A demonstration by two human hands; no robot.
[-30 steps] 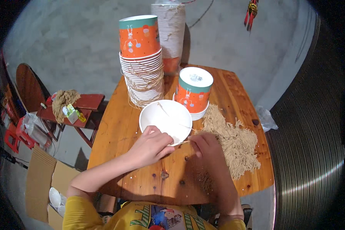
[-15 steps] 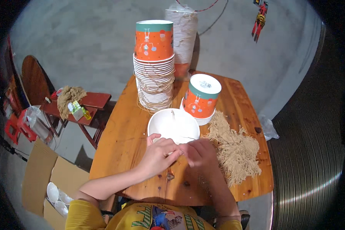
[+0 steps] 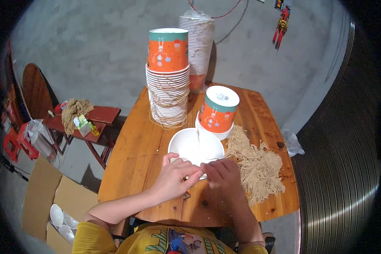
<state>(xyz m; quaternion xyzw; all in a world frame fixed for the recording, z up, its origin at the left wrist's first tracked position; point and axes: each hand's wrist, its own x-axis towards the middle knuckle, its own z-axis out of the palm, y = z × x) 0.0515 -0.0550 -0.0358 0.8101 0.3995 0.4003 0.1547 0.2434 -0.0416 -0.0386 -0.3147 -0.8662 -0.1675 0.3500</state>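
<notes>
A white paper bucket (image 3: 194, 144) sits at the near middle of the wooden table, its open mouth facing me. A thin pale strand (image 3: 198, 136) hangs down its inner far wall. At the near rim my left hand (image 3: 178, 180) is closed, with thumb and forefinger pinched together and the little finger raised. Right beside it, my right hand (image 3: 222, 173) is pinched too, its fingertips almost meeting the left ones. Whatever they grip is too small to make out. A short dark line, perhaps a strand, shows by the right fingers.
Behind stands a tall stack of orange-printed buckets (image 3: 168, 51) wound with cords, and a bagged stack (image 3: 197, 42). A shorter stack (image 3: 218, 110) and a heap of tan cords (image 3: 256, 165) lie right. Left are a red bench (image 3: 101, 113) and a cardboard box (image 3: 74, 192).
The view has shifted slightly, and the bucket sits a little farther right in it. Both hands stay pinched together at its near rim.
</notes>
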